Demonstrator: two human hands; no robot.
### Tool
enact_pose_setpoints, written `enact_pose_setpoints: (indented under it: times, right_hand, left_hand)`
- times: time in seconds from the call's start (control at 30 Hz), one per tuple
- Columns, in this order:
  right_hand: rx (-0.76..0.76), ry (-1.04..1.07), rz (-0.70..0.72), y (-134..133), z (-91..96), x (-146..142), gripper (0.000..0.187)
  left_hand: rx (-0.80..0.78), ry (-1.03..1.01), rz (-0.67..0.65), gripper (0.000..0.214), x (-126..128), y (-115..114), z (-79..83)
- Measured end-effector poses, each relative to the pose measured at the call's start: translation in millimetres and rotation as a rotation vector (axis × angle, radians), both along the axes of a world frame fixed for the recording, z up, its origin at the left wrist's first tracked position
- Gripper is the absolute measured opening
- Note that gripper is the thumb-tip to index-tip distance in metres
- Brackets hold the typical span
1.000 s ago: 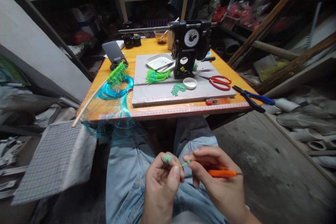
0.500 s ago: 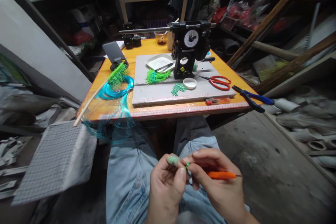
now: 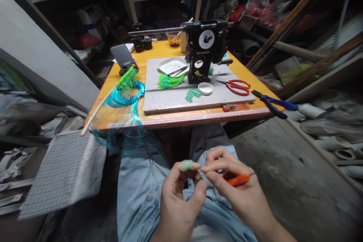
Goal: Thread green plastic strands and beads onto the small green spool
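Observation:
Over my lap, my left hand is closed, pinching a small green piece between thumb and fingers; a pale green band wraps its forefinger. My right hand is closed too: its fingertips meet the left hand's at the green piece, and an orange-handled tool lies gripped in its palm. Both hands hover above my blue jeans, just in front of the orange table.
On the table lies a grey board with a black winding machine with a dial, green beads, a white cap, a green tuft, red scissors, blue pliers, a lighter and teal line on a stick.
Both hands have risen slightly and drawn together; the green strand between the fingertips has shortened to a small piece pinched by both. The orange tool has tilted upward.

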State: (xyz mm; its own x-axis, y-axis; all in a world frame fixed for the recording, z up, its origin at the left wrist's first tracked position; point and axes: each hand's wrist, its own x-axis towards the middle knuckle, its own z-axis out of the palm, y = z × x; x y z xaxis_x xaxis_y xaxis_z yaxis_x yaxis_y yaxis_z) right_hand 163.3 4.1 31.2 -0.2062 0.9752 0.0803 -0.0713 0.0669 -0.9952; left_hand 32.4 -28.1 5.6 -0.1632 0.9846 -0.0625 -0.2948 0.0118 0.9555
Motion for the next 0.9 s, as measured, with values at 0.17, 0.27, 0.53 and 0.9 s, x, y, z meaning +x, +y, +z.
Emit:
enact_pose_setpoints:
  times: [0.17, 0.27, 0.53, 0.9]
  right_hand:
    - [-0.249, 0.435, 0.150, 2.1, 3.3, 10.4, 0.006]
    - [-0.289, 0.403, 0.156, 1.2, 6.4, 14.9, 0.010]
    - [-0.295, 0.092, 0.103, -3.2, 1.4, 11.0, 0.021]
    - [-0.168, -0.023, 0.085, -2.7, 1.9, 9.3, 0.017]
  left_hand:
    - [0.082, 0.321, -0.080, 0.018, -14.6, 5.8, -3.2]
    - [0.094, 0.293, -0.070, 0.017, -20.0, 8.6, -1.0]
    - [-0.098, -0.263, -0.105, 0.008, -16.9, 10.4, 12.6]
    - [-0.134, -0.366, 0.012, 0.026, -10.2, 10.8, 25.5]
